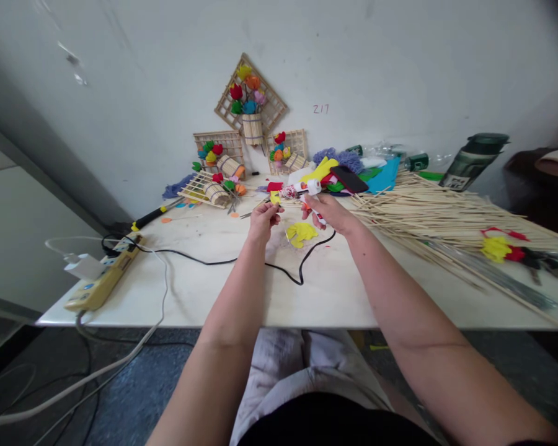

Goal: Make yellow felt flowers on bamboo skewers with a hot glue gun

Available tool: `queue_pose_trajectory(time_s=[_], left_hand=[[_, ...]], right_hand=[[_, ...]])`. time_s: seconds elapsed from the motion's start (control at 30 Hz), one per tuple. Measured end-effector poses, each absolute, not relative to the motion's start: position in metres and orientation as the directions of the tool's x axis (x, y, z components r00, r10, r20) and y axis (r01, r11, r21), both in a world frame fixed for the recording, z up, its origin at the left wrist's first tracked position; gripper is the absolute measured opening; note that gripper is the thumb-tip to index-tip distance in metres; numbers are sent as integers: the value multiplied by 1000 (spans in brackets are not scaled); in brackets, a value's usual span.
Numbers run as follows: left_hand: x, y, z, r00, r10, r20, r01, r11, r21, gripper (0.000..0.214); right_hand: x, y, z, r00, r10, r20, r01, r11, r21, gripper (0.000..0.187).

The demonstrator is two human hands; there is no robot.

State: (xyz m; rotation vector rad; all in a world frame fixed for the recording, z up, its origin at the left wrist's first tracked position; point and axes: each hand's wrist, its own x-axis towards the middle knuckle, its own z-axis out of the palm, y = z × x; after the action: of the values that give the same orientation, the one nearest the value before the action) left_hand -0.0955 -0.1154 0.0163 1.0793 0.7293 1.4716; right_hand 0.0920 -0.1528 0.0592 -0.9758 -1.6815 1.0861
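Note:
My right hand [329, 212] is wrapped round a white hot glue gun [312, 186] with an orange trigger. The gun's nozzle side points left, toward my other hand. In a pinch, my left hand [264, 220] holds a small yellow felt piece [274, 197] just left of the gun. Whether the piece touches the nozzle, I cannot tell. On the table between and below both hands lie more yellow felt pieces [302, 234]. A black cord [300, 280] loops from the gun's handle across the table to the left.
A power strip [103, 279] with plugs sits at the left edge. Thin wooden sticks [428, 207] spread over the right side, near a dark bottle [474, 162]. Finished flower-basket lattices [252, 127] lean on the wall. A phone [349, 179] rests on coloured felt.

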Motion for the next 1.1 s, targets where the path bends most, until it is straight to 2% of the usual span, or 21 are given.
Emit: queue_pose_trajectory(time_s=[1.1], left_hand=[[-96,-117,18,54,973,225,-398,-186,898,27]], right_hand=[[88,-153,59,-279,928,248,297,329,-896,44]])
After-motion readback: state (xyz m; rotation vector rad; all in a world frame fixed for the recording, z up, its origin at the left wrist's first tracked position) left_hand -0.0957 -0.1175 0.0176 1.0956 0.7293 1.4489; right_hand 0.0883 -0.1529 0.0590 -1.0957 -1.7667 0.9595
